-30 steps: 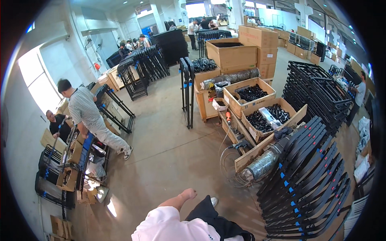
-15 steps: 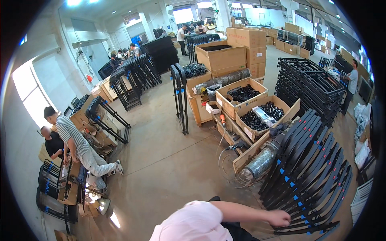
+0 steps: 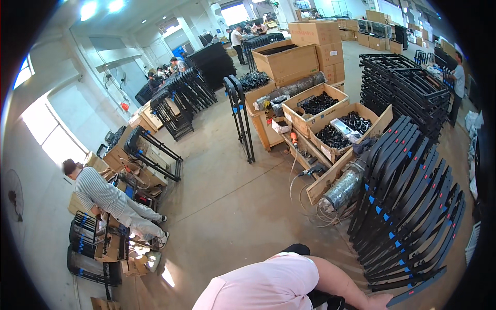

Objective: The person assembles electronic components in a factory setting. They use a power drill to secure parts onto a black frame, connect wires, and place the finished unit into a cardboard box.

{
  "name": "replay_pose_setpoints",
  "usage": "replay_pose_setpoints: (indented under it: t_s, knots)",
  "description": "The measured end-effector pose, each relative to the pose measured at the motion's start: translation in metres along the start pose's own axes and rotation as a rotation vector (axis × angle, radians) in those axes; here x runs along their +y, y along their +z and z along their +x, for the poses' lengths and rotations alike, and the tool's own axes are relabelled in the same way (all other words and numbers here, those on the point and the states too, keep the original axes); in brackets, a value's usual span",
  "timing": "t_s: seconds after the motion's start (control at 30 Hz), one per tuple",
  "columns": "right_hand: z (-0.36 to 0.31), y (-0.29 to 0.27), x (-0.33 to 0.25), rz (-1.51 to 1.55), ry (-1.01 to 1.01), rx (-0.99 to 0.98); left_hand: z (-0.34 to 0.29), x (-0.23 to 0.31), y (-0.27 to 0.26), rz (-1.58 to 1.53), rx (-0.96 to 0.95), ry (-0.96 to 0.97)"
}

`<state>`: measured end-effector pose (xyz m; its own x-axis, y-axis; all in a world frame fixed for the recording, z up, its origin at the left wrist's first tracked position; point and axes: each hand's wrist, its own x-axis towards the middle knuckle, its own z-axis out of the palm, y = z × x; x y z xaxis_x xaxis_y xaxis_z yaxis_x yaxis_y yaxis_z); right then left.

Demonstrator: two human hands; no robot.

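My right hand (image 3: pixel 380 301) is low at the right, its fingers closed at the near end of a curved black metal frame piece (image 3: pixel 417 288). The lower edge of the picture cuts off part of the hand. This piece is the nearest of a leaning row of black curved tube frames (image 3: pixel 400 206), which carry blue tabs and small red marks. My right arm reaches out from a pink sleeve as I bend over. My left hand is not in view.
Left of the row lie a plastic-wrapped roll (image 3: pixel 342 188) and loose hoses. Behind stand a wooden crate of black parts (image 3: pixel 380 121) and a stack of black frames (image 3: pixel 403 90). A person in a striped shirt (image 3: pixel 98 188) bends over a workstation at the left.
My right hand has moved down and to the right, onto the nearest frame piece, whose angle has changed. My view has shifted; the person in stripes bends lower.
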<state>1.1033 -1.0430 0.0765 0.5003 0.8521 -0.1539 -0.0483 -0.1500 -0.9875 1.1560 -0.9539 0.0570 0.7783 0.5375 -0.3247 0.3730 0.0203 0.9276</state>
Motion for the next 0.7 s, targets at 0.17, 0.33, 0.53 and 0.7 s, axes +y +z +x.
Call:
replay_pose_setpoints:
  t_s: [0.17,0.33,0.53,0.7]
  knots:
    - [0.006,0.007,0.004,0.052,0.009,-0.06,-0.051,-0.007,-0.04,0.117,0.08,0.046]
    - [0.011,0.017,0.007,0.073,0.025,-0.086,-0.09,-0.047,-0.057,0.082,-0.057,0.205]
    - [0.016,0.036,0.005,0.089,0.027,-0.021,-0.164,0.009,-0.106,0.136,-0.227,-0.028]
    - [0.018,0.066,-0.006,0.08,0.002,0.056,-0.138,-0.081,-0.076,0.134,-0.037,0.455]
